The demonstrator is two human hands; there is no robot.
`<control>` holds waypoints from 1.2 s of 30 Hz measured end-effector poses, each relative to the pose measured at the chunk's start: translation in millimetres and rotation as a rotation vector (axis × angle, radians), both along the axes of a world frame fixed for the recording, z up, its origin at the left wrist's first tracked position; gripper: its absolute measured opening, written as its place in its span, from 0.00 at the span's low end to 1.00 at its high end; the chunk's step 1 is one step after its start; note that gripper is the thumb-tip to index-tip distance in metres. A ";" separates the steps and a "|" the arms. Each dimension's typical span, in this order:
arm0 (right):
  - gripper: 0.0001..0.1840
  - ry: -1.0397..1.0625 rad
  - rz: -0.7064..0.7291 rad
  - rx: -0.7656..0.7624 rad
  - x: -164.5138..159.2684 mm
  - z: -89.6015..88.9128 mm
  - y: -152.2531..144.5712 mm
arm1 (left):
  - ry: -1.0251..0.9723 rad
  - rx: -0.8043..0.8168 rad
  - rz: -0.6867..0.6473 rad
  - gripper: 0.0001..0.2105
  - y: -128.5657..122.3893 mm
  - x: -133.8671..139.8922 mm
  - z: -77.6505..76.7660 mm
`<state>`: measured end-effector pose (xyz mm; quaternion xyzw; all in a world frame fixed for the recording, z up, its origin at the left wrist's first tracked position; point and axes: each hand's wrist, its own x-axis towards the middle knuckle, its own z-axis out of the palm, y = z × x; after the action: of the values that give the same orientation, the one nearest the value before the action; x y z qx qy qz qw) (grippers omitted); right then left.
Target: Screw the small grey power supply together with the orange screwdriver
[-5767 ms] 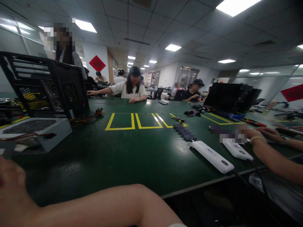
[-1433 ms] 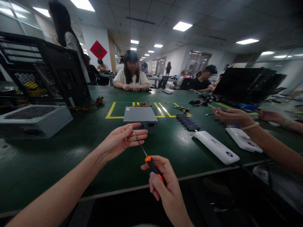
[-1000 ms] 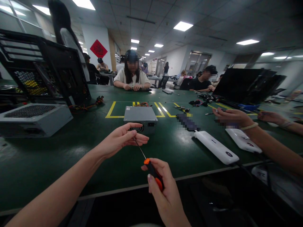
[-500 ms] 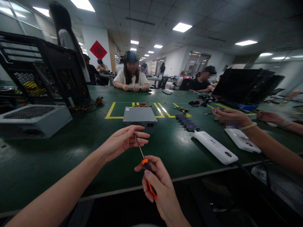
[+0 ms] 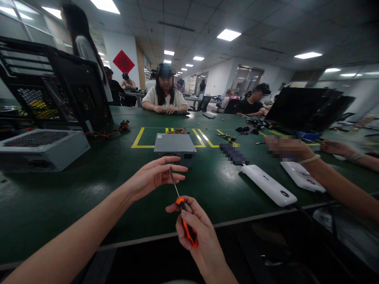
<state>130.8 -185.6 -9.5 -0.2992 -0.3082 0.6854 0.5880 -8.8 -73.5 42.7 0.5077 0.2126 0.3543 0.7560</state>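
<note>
My right hand (image 5: 197,232) is closed around the orange-and-black handle of a screwdriver (image 5: 184,221). Its thin metal shaft points up and away, towards my other hand. At the tip, my left hand (image 5: 156,175) is held with its fingers stretched out and apart; whether the tip touches them I cannot tell. Just beyond these fingers a grey computer power supply (image 5: 174,142) rests on the green table (image 5: 127,213), its socket side facing me and partly covered by my fingers.
To the left lie a larger grey power supply (image 5: 44,148) and an open black computer case (image 5: 59,86). On the right are a white power bank (image 5: 268,183), small metal parts (image 5: 227,137) and a neighbour's hand (image 5: 287,148). Across the table sits a person (image 5: 166,92).
My right hand has shifted slightly, showing more of the screwdriver's handle. My left hand stays almost in place, fingers still spread. The neighbour's hand on the right has moved a little.
</note>
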 end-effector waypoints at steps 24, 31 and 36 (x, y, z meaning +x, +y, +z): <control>0.12 -0.114 -0.302 0.128 37.2 42.4 75.7 | 0.819 0.906 0.780 0.21 66.6 -19.7 -44.2; 0.12 -0.333 -0.345 0.133 45.1 40.7 101.2 | 0.917 0.937 0.801 0.19 65.1 -22.1 -38.1; 0.13 -0.360 -0.401 0.179 48.2 35.8 108.9 | 0.994 0.990 0.793 0.19 63.8 -24.0 -33.7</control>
<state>179.0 -76.7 26.3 -0.4180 -0.4019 0.4612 0.6716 -32.9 -9.7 9.0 0.7689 0.5066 0.3821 0.0783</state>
